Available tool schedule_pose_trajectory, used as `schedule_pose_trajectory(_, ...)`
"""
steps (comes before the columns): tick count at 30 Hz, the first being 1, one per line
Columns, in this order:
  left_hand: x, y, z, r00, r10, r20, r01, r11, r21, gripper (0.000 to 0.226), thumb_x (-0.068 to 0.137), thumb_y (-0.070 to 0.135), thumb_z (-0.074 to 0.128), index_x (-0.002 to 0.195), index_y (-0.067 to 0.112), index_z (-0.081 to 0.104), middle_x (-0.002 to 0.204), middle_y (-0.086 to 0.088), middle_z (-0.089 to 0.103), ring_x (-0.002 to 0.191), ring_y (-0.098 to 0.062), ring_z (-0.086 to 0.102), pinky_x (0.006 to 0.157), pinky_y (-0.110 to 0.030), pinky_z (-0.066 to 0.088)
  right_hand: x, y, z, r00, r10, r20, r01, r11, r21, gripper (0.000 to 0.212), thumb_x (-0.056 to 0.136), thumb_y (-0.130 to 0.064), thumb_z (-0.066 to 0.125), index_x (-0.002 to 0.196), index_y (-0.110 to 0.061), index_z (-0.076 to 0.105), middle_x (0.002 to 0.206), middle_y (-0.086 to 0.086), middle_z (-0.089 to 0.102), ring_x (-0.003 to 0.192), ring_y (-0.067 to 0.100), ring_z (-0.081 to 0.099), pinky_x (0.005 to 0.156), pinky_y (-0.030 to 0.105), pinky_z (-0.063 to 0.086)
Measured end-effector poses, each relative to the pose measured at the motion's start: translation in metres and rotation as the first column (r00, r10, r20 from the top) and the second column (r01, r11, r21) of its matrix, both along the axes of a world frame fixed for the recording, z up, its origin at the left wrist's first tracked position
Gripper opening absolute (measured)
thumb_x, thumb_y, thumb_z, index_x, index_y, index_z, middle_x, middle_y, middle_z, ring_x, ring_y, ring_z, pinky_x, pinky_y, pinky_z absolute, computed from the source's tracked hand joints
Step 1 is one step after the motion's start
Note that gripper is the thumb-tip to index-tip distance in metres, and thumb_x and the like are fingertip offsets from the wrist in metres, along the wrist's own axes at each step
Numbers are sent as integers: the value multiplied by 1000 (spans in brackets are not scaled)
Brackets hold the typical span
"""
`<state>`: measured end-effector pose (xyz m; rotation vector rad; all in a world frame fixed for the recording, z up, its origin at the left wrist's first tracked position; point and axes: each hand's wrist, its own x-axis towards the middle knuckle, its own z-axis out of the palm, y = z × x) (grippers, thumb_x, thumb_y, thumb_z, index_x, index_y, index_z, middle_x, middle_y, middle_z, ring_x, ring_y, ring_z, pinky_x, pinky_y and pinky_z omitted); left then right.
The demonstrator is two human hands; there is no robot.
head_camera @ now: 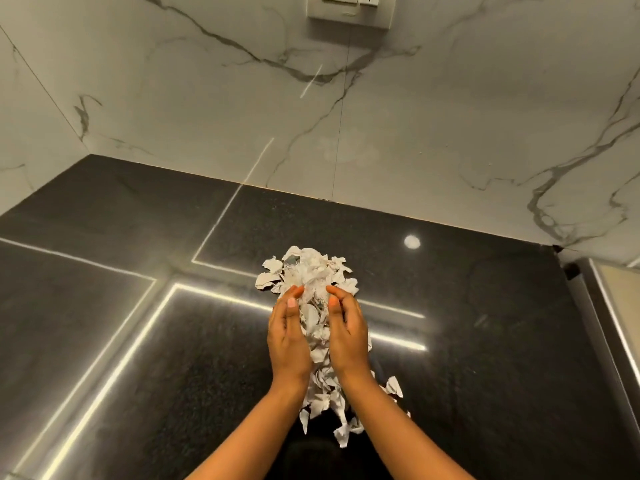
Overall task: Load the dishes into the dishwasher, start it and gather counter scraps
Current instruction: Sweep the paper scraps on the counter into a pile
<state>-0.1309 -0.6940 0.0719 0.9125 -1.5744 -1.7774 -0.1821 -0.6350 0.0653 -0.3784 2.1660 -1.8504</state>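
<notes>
We see torn paper scraps [311, 282] heaped in long pile on dark polished desk [138, 341], mid-desk, running from near wall toward us. Our left hand [289, 336] cupped open against pile's left flank, right hand [348, 329] cupped open against its right flank, palms facing, scraps pressed between, neither closed on anything. Socket plate [349, 10] on marble wall [415, 116], well beyond pile
</notes>
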Motion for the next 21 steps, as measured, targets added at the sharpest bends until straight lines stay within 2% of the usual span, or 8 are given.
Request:
schedule_pose_trajectory(2, -3, 3, 2, 998, 44, -34, -42, 998, 52, 41, 90, 51, 39, 120, 32, 60, 125, 13, 59, 117, 5, 51, 102, -24, 41, 0, -1, -1, 995, 6, 102, 2, 997, -81, 34, 96, -37, 43, 129, -31, 47, 123, -13, 56, 111, -2, 54, 93, 20, 46)
schedule_pose_trajectory(4, -8, 5, 4, 995, 83, -59, -79, 994, 69, 37, 93, 47, 40, 121, 32, 60, 128, 9, 57, 119, 0, 52, 99, -24, 42, -1, -6, 0, 983, 32, 179, -7, 990, -138, 40, 95, -40, 43, 134, -33, 43, 128, -14, 53, 117, -2, 51, 98, 21, 43)
schedule_pose_trajectory(6, -13, 6, 7, 992, 110, -65, -105, 992, 69, 33, 98, 38, 39, 122, 28, 59, 126, 8, 58, 116, 2, 53, 96, -17, 42, -2, -10, 0, 978, 41, 203, -12, 990, -143, 42, 94, -47, 43, 132, -31, 50, 133, -11, 52, 123, 1, 48, 104, 25, 40)
schedule_pose_trajectory(8, -17, 5, 10, 988, 139, -60, -133, 987, 92, 34, 101, 32, 35, 122, 22, 61, 123, 9, 61, 109, 11, 54, 89, -6, 41, -4, -12, 4, 972, 29, 232, 7, 988, -155, 37, 97, -45, 38, 122, -29, 60, 129, -10, 55, 119, -2, 50, 101, 18, 39)
schedule_pose_trajectory(9, -18, 4, 11, 986, 153, -58, -146, 983, 110, 35, 102, 32, 35, 121, 20, 62, 122, 10, 62, 108, 11, 54, 87, -5, 41, -5, -13, 6, 973, 18, 230, 20, 987, -162, 36, 98, -42, 36, 117, -27, 63, 125, -10, 57, 115, -4, 51, 97, 13, 40)
schedule_pose_trajectory(13, -19, 4, 13, 978, 192, -82, -174, 966, 191, 36, 101, 35, 36, 114, 21, 67, 118, 3, 67, 113, -8, 60, 95, -25, 47, -6, -14, 17, 979, -28, 200, 70, 976, -208, 37, 100, -32, 34, 105, -18, 67, 115, -4, 63, 107, -1, 57, 93, 14, 44)
schedule_pose_trajectory(17, -22, 6, 25, 960, 252, -122, -212, 939, 271, 38, 102, 30, 36, 111, 13, 68, 106, 0, 70, 97, -5, 67, 75, -15, 53, -6, -18, 26, 971, -43, 236, 108, 957, -270, 37, 99, -30, 36, 101, -13, 69, 105, -1, 70, 103, 10, 63, 91, 25, 47)
schedule_pose_trajectory(21, -28, 4, 37, 949, 258, -181, -187, 923, 336, 40, 102, 28, 34, 109, 8, 68, 101, -7, 72, 95, -15, 69, 78, -24, 56, -11, -22, 37, 968, -71, 239, 147, 938, -315, 40, 100, -31, 35, 93, -12, 70, 96, 1, 72, 93, 10, 67, 80, 19, 52)
